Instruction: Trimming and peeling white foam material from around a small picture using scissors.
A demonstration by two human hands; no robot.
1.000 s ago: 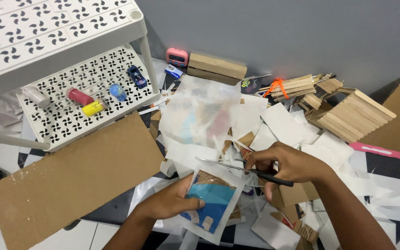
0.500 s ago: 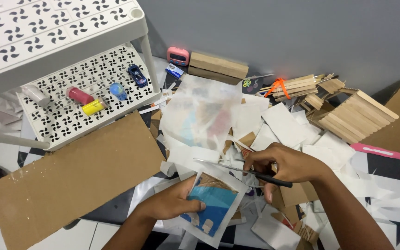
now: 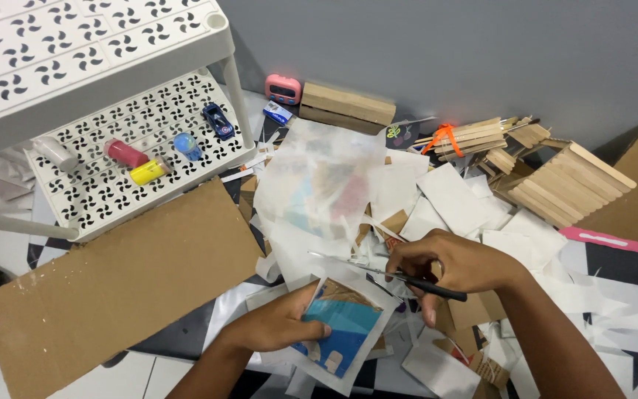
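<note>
Trimming at lower centre: my left hand (image 3: 275, 325) grips the blue-and-brown picture card (image 3: 341, 321), right hand (image 3: 459, 266) clasps scissors (image 3: 385, 272); white border seemingly mostly uncut.

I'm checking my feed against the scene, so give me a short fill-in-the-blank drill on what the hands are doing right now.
1. The right hand holds a pair of ____.
2. The left hand holds a white-edged picture whose main colour is ____.
3. On the rack, the toy car lies beside a red, a blue and a ____ tube.

Missing words: scissors; blue; yellow
</note>
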